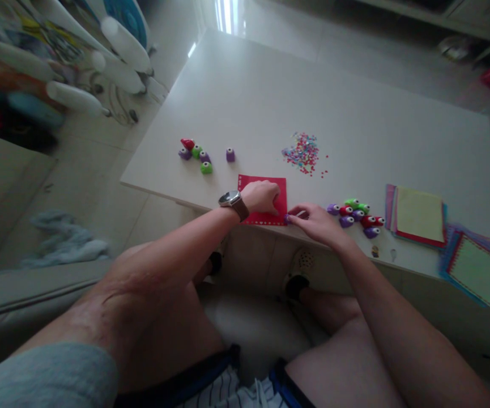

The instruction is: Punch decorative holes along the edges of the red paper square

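A red sheet of paper (282, 192) lies at the table's near edge, with rows of small punched holes along its left and bottom sides. My left hand (262, 197), with a watch (230, 198) on the wrist, rests on the sheet with its fingers curled and holds it down. At the sheet's lower right corner, my right hand (316, 222) grips a small purple craft punch (287, 219) between thumb and fingers. The punch is mostly hidden by the fingers. A lone purple punch (230, 154) stands beyond the sheet to the left.
Several coloured punches (196, 152) sit at left, and another group of punches (357, 214) at right. Paper confetti (304, 152) is heaped mid-table. At right lie a paper stack (421, 215) and punched sheets (478, 269) overhanging the table (245, 85) edge.
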{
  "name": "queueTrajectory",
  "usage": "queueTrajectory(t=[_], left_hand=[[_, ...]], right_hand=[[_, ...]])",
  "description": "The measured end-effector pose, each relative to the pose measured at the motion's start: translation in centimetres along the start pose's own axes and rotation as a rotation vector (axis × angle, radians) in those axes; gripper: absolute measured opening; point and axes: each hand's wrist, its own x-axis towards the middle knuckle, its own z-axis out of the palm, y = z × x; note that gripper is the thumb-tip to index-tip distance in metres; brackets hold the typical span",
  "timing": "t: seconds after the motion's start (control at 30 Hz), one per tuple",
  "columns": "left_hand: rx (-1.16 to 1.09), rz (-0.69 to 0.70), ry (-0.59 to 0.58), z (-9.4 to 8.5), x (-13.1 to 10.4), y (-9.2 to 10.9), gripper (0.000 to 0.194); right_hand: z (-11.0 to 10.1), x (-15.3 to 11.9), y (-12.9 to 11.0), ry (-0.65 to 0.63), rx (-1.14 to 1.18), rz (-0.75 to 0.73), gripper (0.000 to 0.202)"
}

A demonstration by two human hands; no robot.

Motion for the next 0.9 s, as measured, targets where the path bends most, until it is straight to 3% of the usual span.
queueTrajectory(t=[0.5,0.9], left_hand=[[0.035,-0.011,-0.035,-0.1,0.1,0.1,0.037],[-0.023,0.000,-0.180,-0.7,0.5,0.4,0.054]], right_hand=[[0.2,0.2,0.1,-0.029,0.037,-0.045,0.012],[1.0,0.7,-0.4,0.015,-0.033,0.039,0.006]])
